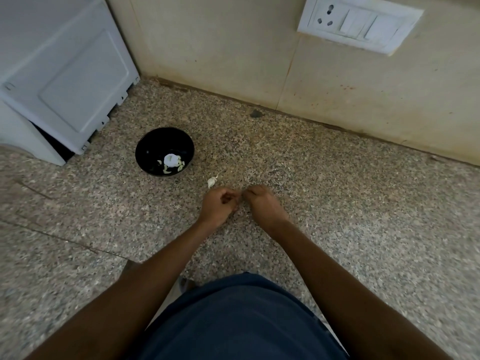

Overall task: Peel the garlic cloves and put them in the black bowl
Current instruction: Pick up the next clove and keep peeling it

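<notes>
Two hands are working close together over the speckled worktop, knuckles nearly touching. Left hand is curling its fingers inward, thumb side facing the right hand, whose fingers are likewise bending down into a pinch. Both appear to be gripping one small item between them, probably a garlic clove being stripped of its skin, though the item itself is hidden behind the fingers and cannot be confirmed. Holding it with both hands low over the surface is consistent, in my judgement, with letting loose skin drop onto the worktop rather than into the bowl.

One unpeeled garlic clove is lying on the worktop just beyond the left hand, between it and the black bowl, waiting within easy reach. That bowl is sitting to the left, near a white appliance, and is already holding several pale peeled pieces at its bottom. A switch plate is showing on the wall behind.
</notes>
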